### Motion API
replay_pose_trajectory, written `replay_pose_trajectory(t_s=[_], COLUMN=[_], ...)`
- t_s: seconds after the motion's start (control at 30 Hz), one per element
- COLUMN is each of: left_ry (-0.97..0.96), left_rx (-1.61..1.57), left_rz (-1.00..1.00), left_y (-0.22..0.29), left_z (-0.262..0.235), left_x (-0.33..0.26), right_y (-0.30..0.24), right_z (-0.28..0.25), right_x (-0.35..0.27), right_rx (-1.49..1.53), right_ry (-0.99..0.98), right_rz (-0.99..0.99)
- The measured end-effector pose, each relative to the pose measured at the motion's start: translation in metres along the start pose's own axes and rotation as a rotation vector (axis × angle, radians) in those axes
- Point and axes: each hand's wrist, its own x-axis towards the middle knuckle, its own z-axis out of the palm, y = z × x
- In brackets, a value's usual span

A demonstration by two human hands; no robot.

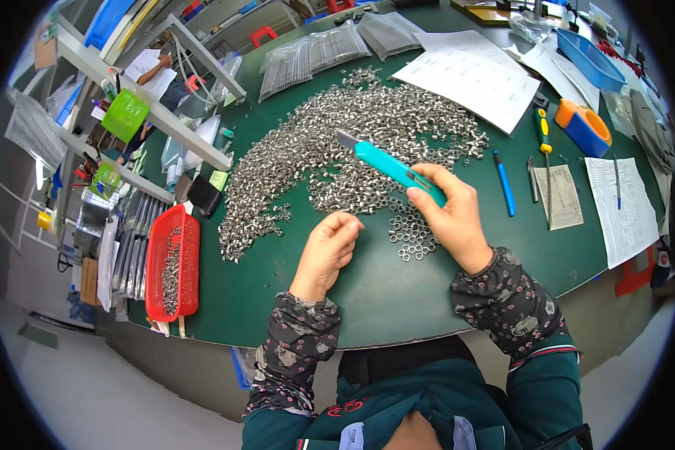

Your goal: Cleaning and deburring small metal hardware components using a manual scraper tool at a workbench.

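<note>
A teal utility knife point(388, 169) is in my right hand point(455, 214), its grey blade end pointing up and to the left. Fingers and thumb are closed round the lower part of its handle. To the left, my left hand point(325, 253) is curled with thumb and forefinger together; anything between them is too small to make out. Beyond both hands, a wide heap of small metal nuts point(300, 139) spreads over the green table point(375, 300). Several loose hexagonal nuts point(412, 234) lie flat in a single layer between my hands.
A red plastic basket point(153, 274) with more small metal parts stands at left, beside a metal shelf frame point(165, 120). Bagged metal rods point(315, 56) and paper sheets point(472, 82) lie at the back. At right are a blue pen point(505, 184), a screwdriver point(543, 131) and a tape roll point(583, 129).
</note>
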Motion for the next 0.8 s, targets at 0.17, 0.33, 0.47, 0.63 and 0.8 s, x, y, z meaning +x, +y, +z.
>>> replay_pose_trajectory(t_s=[0.17,0.33,0.47,0.63,0.8], left_ry=[0.125,0.118,0.103,0.044,0.042], left_rx=[0.926,1.190,1.256,0.194,-0.347], left_rz=[0.329,0.470,0.559,0.134,0.221], left_y=[-0.005,-0.015,-0.018,-0.007,-0.002], left_z=[0.041,0.050,0.048,0.017,-0.019], left_x=[0.004,0.006,0.006,0.002,0.005], right_y=[0.001,0.003,0.005,0.001,-0.005], right_z=[0.000,0.001,0.003,0.003,0.002], right_x=[-0.004,-0.004,-0.003,-0.006,-0.014], right_rx=[-0.029,-0.020,-0.020,-0.050,-0.121], right_ry=[0.012,0.011,-0.004,-0.057,-0.168], right_rz=[-0.051,-0.075,-0.076,-0.064,-0.093])
